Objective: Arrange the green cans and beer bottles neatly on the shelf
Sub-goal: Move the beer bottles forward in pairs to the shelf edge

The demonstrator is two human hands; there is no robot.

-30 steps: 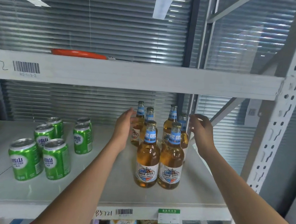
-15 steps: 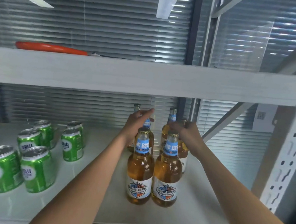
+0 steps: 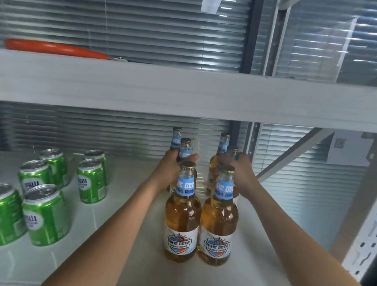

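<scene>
Several amber beer bottles with blue neck labels stand in two columns on the white shelf (image 3: pixel 113 228). The two front bottles (image 3: pixel 182 214) (image 3: pixel 219 218) stand side by side. My left hand (image 3: pixel 170 171) is wrapped around the middle bottle of the left column (image 3: pixel 185 148). My right hand (image 3: pixel 241 171) grips the middle bottle of the right column (image 3: pixel 232 151). Behind them stand two rear bottles (image 3: pixel 176 137) (image 3: pixel 224 144). Several green cans (image 3: pixel 46 215) (image 3: pixel 91 180) stand loosely grouped on the left of the shelf.
An upper shelf beam (image 3: pixel 188 91) runs just above the bottle tops, with an orange tool (image 3: pixel 55 48) lying on it. A perforated white upright (image 3: pixel 374 227) bounds the right side. Window blinds close off the back.
Both hands went from open beside the bottles to closed on the two middle bottles. The camera moved closer and shifted right, so the cans now sit further left in view.
</scene>
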